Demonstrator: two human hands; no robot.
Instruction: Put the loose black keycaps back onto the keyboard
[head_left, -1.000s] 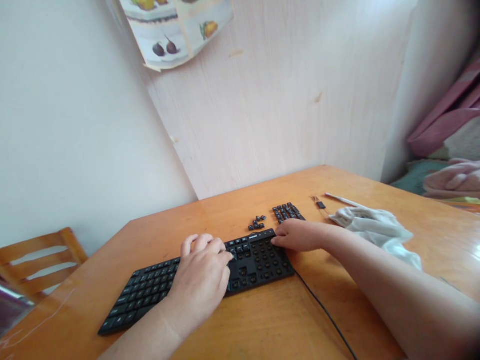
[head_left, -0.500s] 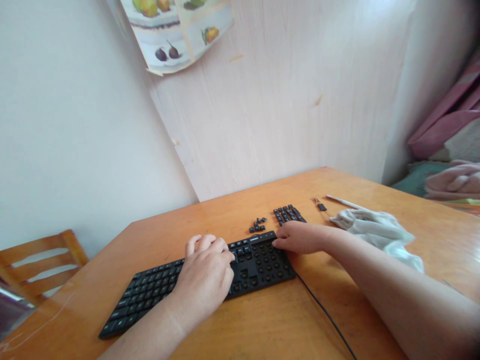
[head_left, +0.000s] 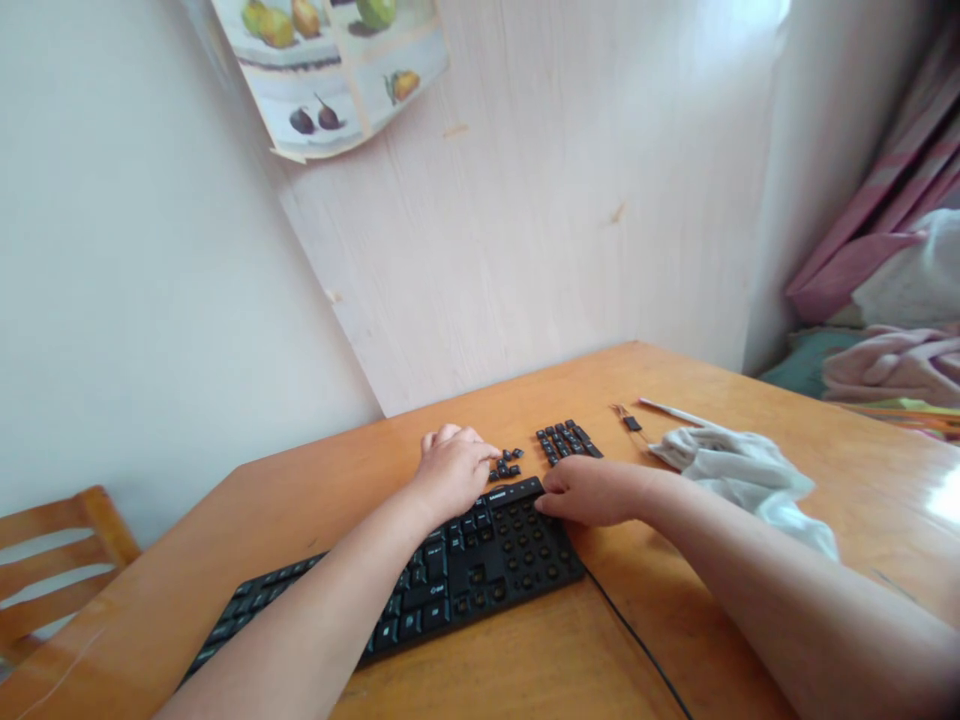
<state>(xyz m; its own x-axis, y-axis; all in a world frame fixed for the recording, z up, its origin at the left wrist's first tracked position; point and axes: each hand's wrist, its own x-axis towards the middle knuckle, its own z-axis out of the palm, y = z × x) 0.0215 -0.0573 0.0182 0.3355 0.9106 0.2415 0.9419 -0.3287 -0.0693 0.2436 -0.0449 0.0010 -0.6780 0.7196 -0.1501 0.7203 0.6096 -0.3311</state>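
A black keyboard (head_left: 435, 585) lies slantwise on the wooden table. Its number pad and part of the arrow-key area are without caps, so the round key seats show. My right hand (head_left: 592, 490) is closed on the keyboard's far right corner, thumb on top; its other fingers are partly hidden. Beyond the keyboard's back edge, my left hand (head_left: 454, 468) reaches to a small heap of loose black keycaps (head_left: 511, 470). The index finger points out at them, and the others are bent and apart. Whether it touches a cap I cannot tell.
More black keycaps (head_left: 568, 440) sit in rows behind my right hand. A small black piece with wires (head_left: 631, 424), a white pen-like stick (head_left: 675, 411) and a pale crumpled cloth or bag (head_left: 750, 475) lie at right. The cable (head_left: 637, 640) runs toward me; a chair (head_left: 67, 560) stands left.
My left hand has moved off the keyboard's middle, forward and right to the loose keycaps. The right hand stays at the keyboard's corner. The view has shifted slightly.
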